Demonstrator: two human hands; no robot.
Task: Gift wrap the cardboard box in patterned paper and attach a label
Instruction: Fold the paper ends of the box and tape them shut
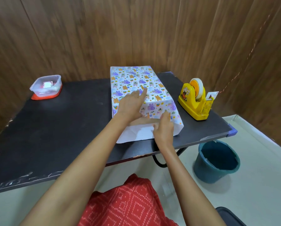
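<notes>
The cardboard box [142, 121] lies on the black table [63, 118], covered on top by white paper with a purple and orange animal pattern [136, 79]. Only a brown strip of the box shows at the near end, where the paper's white underside [136, 134] sticks out. My left hand [131, 105] lies flat on the top near edge, fingers straight, pressing the paper down. My right hand [163, 128] is at the near end and pinches the paper flap against the box there.
A yellow tape dispenser [194, 101] with a roll of tape stands right of the box. A clear plastic tub on a red lid [46, 87] sits at the table's far left. A teal bucket [216, 160] stands on the floor right of the table.
</notes>
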